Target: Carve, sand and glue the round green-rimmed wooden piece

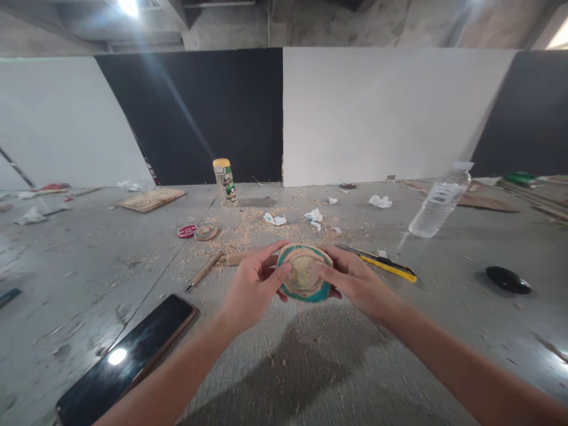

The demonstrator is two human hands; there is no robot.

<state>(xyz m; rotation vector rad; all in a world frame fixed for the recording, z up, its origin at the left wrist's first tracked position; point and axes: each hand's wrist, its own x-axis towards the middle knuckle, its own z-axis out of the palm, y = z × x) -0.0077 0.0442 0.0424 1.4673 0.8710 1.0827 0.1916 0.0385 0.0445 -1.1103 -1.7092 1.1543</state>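
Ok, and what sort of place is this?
Probably a makeshift woodworking spot in unfinished premises: bare ceiling beams, pale wood shavings across the grey floor, and a yellow-and-black tool.

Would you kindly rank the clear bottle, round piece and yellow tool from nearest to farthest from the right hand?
1. Round piece: held, touching the right hand.
2. Yellow tool: lying right of the hand.
3. Clear bottle: farther ahead, rightward.

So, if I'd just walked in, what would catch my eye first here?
Most likely the round, green-edged piece held in the centre by the left hand and right hand. Next, perhaps, the yellow-capped bottle standing in front of the black panel, then the dark phone lying at the picture's lower left.
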